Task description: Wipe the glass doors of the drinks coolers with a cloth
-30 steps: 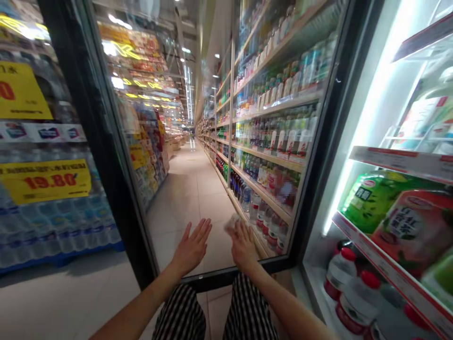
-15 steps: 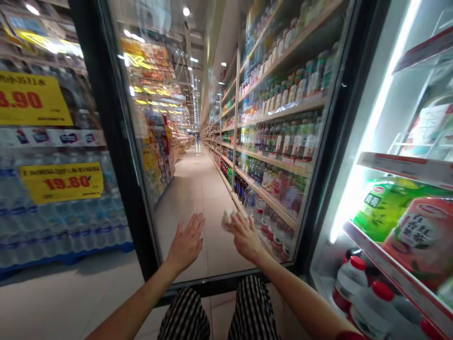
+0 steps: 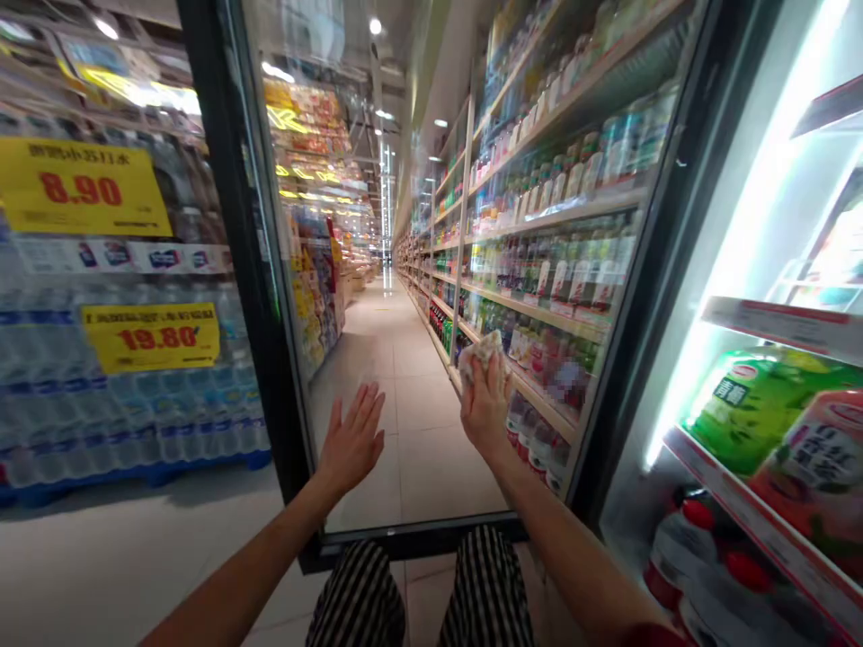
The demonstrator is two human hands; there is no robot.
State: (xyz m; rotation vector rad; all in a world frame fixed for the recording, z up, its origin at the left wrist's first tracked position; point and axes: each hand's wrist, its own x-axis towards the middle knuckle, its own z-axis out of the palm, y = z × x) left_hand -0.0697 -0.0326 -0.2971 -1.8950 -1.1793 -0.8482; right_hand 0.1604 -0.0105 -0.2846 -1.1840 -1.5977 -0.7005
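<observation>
An open glass cooler door (image 3: 431, 270) with a black frame stands in front of me. My left hand (image 3: 351, 440) lies flat against the lower glass, fingers spread. My right hand (image 3: 484, 409) presses a crumpled pale cloth (image 3: 480, 352) against the glass a little higher and to the right. Through the glass I see a shop aisle and shelves of bottles. My knees in striped trousers (image 3: 418, 593) show below the door.
The lit cooler interior is at right, with green and red drink packs (image 3: 775, 413) on a shelf and red-capped bottles (image 3: 701, 548) below. Stacked water packs with yellow price signs (image 3: 152, 334) stand at left on a tiled floor.
My right hand with the cloth has slid up the glass and to the right. My left hand stays flat on the glass. The view has shifted slightly right.
</observation>
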